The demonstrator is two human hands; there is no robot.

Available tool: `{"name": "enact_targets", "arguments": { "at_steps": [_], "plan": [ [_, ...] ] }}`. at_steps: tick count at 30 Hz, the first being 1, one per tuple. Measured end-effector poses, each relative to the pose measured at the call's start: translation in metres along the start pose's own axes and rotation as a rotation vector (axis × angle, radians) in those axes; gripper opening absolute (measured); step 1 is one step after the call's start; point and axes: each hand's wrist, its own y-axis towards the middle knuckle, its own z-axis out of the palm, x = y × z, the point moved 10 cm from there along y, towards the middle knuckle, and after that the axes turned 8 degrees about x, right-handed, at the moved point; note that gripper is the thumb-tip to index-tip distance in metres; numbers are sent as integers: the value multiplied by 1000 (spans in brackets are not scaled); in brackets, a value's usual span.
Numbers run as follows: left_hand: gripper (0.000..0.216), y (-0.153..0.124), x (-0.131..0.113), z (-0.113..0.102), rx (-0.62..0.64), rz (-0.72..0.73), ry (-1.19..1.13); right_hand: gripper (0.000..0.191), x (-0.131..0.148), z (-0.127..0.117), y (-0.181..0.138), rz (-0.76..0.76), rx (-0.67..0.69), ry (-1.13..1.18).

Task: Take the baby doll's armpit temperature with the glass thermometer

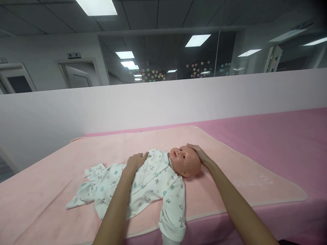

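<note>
Touching, with both hands, a lifelike baby doll (153, 175) with a bald, shiny tan head (188, 163) and white cloth clothes (149, 185) printed in green and grey. Laid on its back across the middle of a peach blanket (240, 173) edged in white. Pointing crown-first between two and three o'clock, with trouser legs (88, 189) trailing toward eight and nine, on a long axis tipped slightly up at the head end. Facing upward, with mouth parted. Stretching the near sleeve (173, 207) down toward six o'clock, across the blanket's edge.

Resting the left hand (137, 161) palm down on the far side of the torso. Cannot tell, from this grip, between pinching cloth and merely lying on it. Curving the right hand (200, 153) over the crown, with a grip unclosed, fingers laid along the scalp and pinching nothing.

Showing smooth pink cover (276, 143) under the blanket at two o'clock, then a low white partition (153, 105) toward twelve. Beyond that, glass dotted with heart-shaped stickers (153, 75).
</note>
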Motion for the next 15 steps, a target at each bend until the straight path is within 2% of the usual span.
{"name": "enact_targets", "arguments": {
  "at_steps": [9,15],
  "plan": [
    [66,2,1,1,4,-2,15,34,-1,-2,0,5,-8,43],
    [67,2,1,1,0,-3,28,42,-2,-34,7,-95,-174,192]
  ]
}}
